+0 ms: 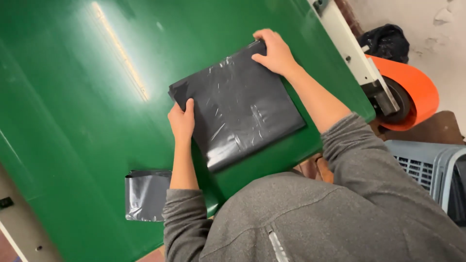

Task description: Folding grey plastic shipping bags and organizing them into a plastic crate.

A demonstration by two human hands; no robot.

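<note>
The black bag stack (238, 104) lies mid-table (73, 121). The left hand (181, 121) pinches its left edge; the right hand (275, 51) grasps the far corner, apparently. Both should press evenly to keep edges squared. A smaller bag (144, 194) lies near-left.

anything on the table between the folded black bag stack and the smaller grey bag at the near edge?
Head view: only the left forearm crosses that gap between the black bag stack and the smaller grey bag; otherwise bare green table.
</note>
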